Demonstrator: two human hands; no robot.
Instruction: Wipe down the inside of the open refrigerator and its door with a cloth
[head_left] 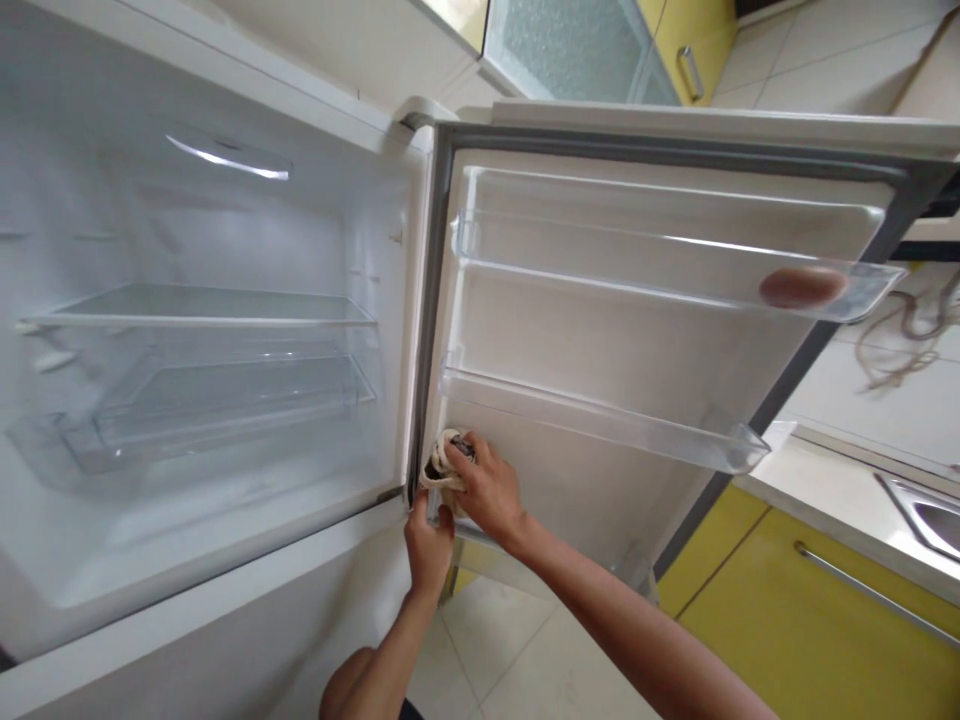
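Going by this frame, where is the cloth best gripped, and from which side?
Probably by its bunched right side, coming from the right, as the right hand does. The cloth is wadded into a thick, graspable lump near the hinge edge of the open fridge door; that edge crowds its left, and the left hand sits just below.

Both hands (491, 492) and forearms (611, 610) are bare — dark fabric (410, 711) (just a scrap) shows below.

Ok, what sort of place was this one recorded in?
Most likely a home kitchen: there's an open refrigerator, yellow cabinets, and a pale countertop with a metal sink set into it.
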